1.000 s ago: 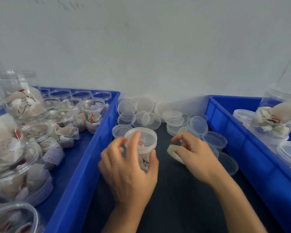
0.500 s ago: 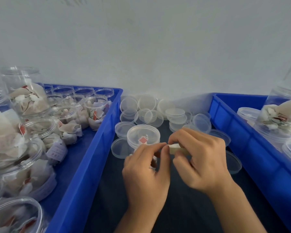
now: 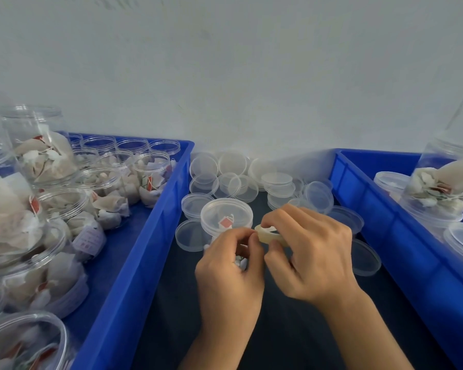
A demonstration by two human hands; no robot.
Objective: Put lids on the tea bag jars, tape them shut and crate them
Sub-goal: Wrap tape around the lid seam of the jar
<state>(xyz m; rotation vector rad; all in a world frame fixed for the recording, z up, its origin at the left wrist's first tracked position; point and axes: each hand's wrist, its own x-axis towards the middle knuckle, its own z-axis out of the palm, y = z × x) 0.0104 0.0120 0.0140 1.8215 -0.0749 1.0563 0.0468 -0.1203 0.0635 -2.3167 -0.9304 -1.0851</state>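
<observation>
Wall [image 3: 225, 76]: a pale, plain surface is seen behind everything.
Left crate [image 3: 134, 263]: a blue plastic bin is filled with open clear jars [image 3: 64, 206] of tea bags; none of them is seen with a lid on.
Right crate [image 3: 385, 236]: a second blue bin is set at the right edge, and lidded jars [image 3: 441, 193] are stood inside it, some stacked.
Work surface [image 3: 292, 329]: a dark mat is laid between the two crates.
Loose lids [image 3: 251, 177]: clear round lids are piled at the far end of the mat, against the wall, with a few scattered nearer the hands.
Right hand [image 3: 313, 257]: the fingers are curled round a tape roll, which is held above the mat just right of the lidded jar.
Left hand [image 3: 230, 271]: thumb and forefinger are pinched together at the roll's edge, touching the right hand; whether a tape end is caught between them cannot be told.
Lidded jar [image 3: 226, 217]: it is stood upright on the mat between the crates, just beyond the left hand, with its lid on and a red tag visible inside; its lower part is hidden by the hand.
Tape roll [image 3: 267, 233]: a small, pale ring is gripped in the right hand, beside the jar's rim.
</observation>
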